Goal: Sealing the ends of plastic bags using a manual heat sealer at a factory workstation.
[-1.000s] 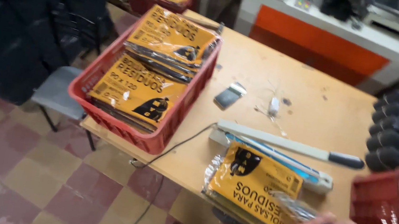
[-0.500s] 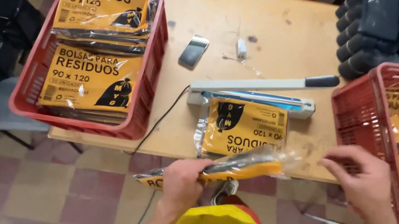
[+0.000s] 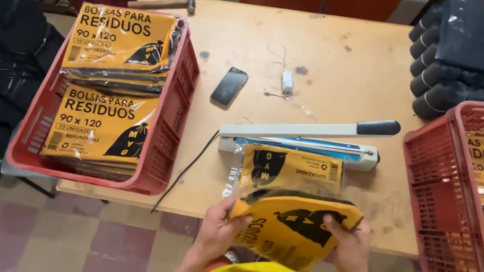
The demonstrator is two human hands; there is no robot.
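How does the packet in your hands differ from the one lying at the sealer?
The held packet is off the table, gripped at its sides by the left hand and right hand; the sealer packet lies on the table. The held packet bulges and curves; the sealer packet lies flat. The held packet is nearer the table edge; the other sits right against the sealer. Both are yellow with black print.
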